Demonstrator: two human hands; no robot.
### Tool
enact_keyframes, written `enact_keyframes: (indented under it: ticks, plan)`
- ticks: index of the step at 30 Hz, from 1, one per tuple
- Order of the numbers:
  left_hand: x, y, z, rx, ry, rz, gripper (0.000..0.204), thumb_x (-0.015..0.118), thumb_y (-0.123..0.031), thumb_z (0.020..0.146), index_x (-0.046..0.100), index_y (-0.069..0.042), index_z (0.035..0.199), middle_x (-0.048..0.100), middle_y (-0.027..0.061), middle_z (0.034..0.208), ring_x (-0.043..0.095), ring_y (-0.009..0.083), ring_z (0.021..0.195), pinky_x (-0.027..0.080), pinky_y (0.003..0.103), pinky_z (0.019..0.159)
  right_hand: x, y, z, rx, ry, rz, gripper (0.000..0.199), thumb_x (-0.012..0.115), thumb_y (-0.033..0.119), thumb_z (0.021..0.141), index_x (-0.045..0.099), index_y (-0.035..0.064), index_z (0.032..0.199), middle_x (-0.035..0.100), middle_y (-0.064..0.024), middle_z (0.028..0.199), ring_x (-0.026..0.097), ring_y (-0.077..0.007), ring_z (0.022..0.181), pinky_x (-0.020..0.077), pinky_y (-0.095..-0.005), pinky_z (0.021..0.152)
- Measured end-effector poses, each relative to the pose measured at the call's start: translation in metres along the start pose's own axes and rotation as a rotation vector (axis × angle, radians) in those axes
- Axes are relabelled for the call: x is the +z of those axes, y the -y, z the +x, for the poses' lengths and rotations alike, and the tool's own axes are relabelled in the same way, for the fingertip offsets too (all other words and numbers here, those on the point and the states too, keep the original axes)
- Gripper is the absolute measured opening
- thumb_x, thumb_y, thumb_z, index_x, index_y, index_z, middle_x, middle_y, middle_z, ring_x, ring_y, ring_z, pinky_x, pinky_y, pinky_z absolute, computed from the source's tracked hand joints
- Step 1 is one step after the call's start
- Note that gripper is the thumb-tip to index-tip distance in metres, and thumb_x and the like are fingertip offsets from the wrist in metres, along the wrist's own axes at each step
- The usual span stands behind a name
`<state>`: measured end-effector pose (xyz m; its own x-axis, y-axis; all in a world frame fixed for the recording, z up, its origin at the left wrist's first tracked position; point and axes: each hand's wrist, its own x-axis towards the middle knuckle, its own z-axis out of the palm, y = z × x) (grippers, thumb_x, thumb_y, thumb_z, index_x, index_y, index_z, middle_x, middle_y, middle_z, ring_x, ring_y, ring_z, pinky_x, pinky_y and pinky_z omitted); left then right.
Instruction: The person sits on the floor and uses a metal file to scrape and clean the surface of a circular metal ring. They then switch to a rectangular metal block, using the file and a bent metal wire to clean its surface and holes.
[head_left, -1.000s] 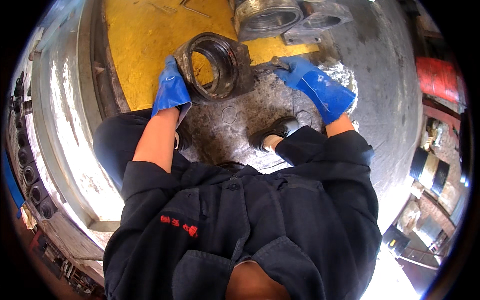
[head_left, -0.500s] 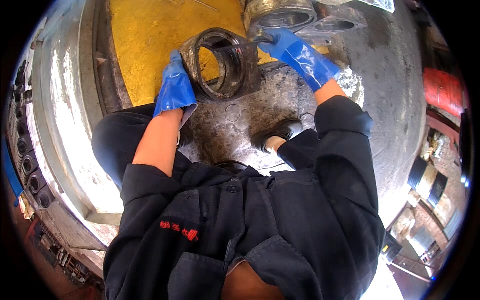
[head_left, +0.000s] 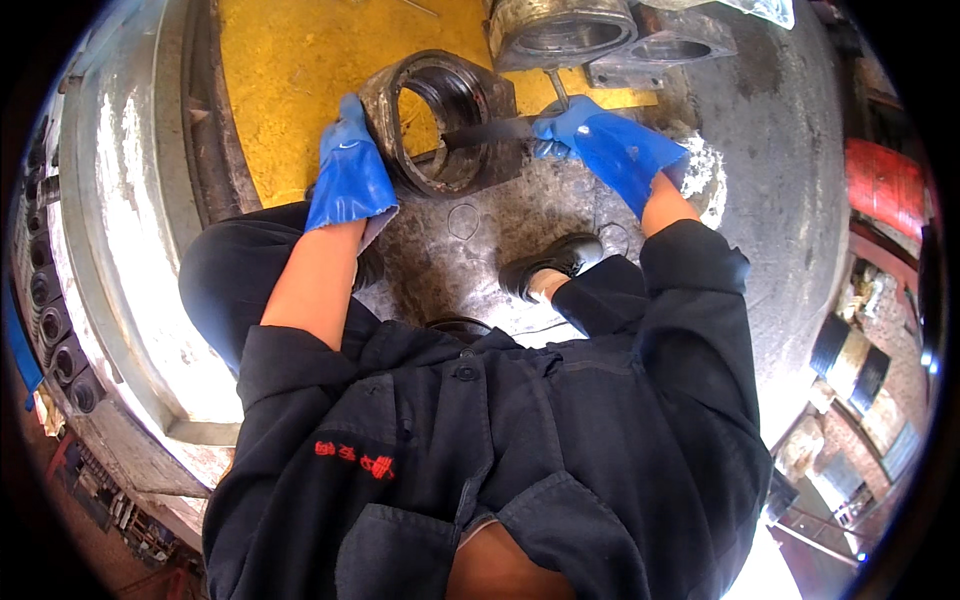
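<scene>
Grey, scuffed workshop floor (head_left: 800,220) fills the scene, with a yellow painted patch (head_left: 290,80) across its upper left and a long pale metal beam (head_left: 120,250) curving down the left side. On the edge of the yellow patch, where it meets the bare grey, sits a heavy, dark steel ring housing (head_left: 440,120), thick-walled with a wide round bore, tilted so that the bore faces the camera. The left hand (head_left: 348,175), in a blue rubber glove, is pressed against the housing's left outer wall, fingers wrapped onto its rim and steadying it. The right hand (head_left: 600,145), also in a blue glove, is closed around the handle end of a flat dark metal tool (head_left: 490,132), which looks like a file or scraper; its blade runs leftward from the fist and lies across the right-hand wall of the housing, its tip at the bore. Just behind the housing stand a second round metal casting (head_left: 560,30) and, beside that, a flat grey bracket with a hole (head_left: 665,50). The person crouches in dark overalls, one black shoe (head_left: 545,265) planted on the floor below the right hand. Rusty drums and red shapes (head_left: 880,190) line the far right, too blurred to identify.
</scene>
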<state>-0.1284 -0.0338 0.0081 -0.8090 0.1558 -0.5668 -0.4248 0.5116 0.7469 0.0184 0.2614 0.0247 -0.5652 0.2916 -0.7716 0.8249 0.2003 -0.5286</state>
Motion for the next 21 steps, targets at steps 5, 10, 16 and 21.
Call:
enact_keyframes:
  ticks: [5,10,16,21]
  plan:
    - [-0.002,0.014,0.008,0.202,-0.086,0.472,0.039,0.032,-0.031,0.107,0.055,-0.007,0.126,0.065,0.0278,0.116,0.066,0.0391,0.105,0.053,0.044,0.091,0.009,0.0,-0.01,0.251,-0.076,-0.133,0.023,0.076,0.024,0.088,0.073,0.0016,0.09,0.074,-0.0101,0.074,0.061,-0.0139,0.05,0.0439,-0.0297,0.044]
    - [-0.005,0.007,-0.002,0.32,-0.094,0.616,0.038,0.035,-0.03,0.107,0.051,-0.01,0.134,0.064,0.0283,0.116,0.066,0.0409,0.106,0.054,0.043,0.09,0.018,-0.01,-0.036,0.303,0.029,0.141,0.021,0.074,0.022,0.091,0.073,0.0004,0.094,0.073,-0.0109,0.075,0.051,-0.0106,0.045,0.0365,-0.0285,0.04]
    - [0.002,-0.014,-0.02,0.167,-0.032,0.173,0.055,0.04,-0.046,0.104,0.06,0.001,0.125,0.068,0.0241,0.112,0.068,0.033,0.101,0.054,0.039,0.087,0.026,-0.031,-0.05,0.388,0.177,0.52,0.029,0.065,0.015,0.094,0.063,-0.0024,0.117,0.073,-0.0212,0.092,0.039,-0.0044,0.041,0.0314,-0.0228,0.038]
    - [0.004,-0.019,-0.021,-0.103,-0.054,-0.247,0.067,0.042,-0.052,0.101,0.061,0.01,0.118,0.07,0.0226,0.11,0.068,0.0293,0.098,0.053,0.039,0.086,0.035,-0.03,-0.09,0.444,0.24,0.839,0.021,0.058,0.015,0.098,0.058,0.0007,0.114,0.072,-0.0209,0.091,0.043,-0.001,0.042,0.0353,-0.0198,0.037]
